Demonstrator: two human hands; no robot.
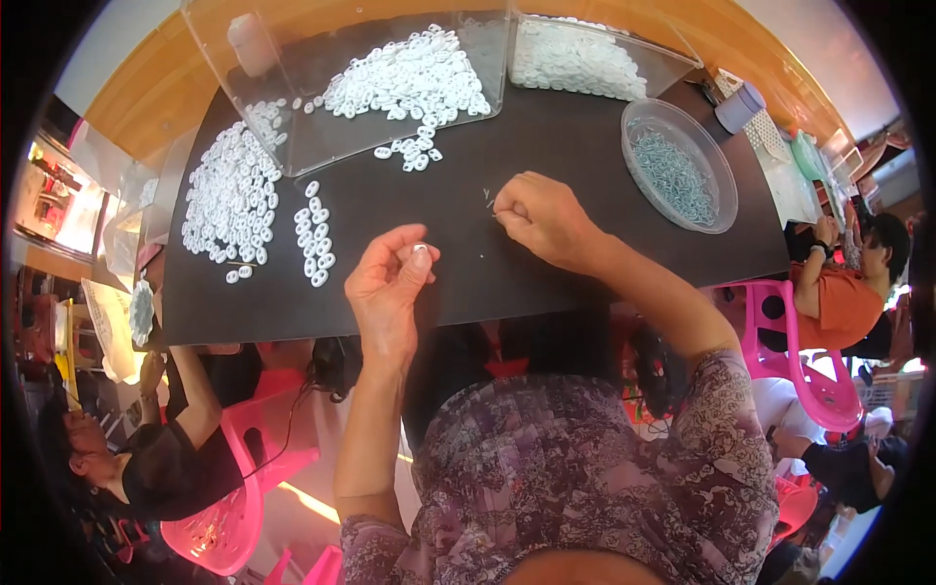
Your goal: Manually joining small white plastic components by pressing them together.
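My left hand [388, 283] is closed in a pinch, with a small white oval piece [420, 248] between thumb and fingertip over the dark table. To its right, my right hand [541, 216] has its fingers curled together at the tabletop; what they hold, if anything, is hidden. A few tiny screw-like pins [488, 198] lie by its fingertips. Left of my left hand, white oval pieces with two holes [314, 234] lie in a short double column. A round clear dish [726, 200] to the right holds many thin grey-green screw-like pins [671, 171].
A large heap of white ovals [229, 195] covers the table's left. At the back, a tilted clear bin [390, 132] spills more ovals; another clear bin [575, 58] stands beside it. A lidded container [739, 107] is behind the dish. People sit on pink chairs [799, 356] at both sides.
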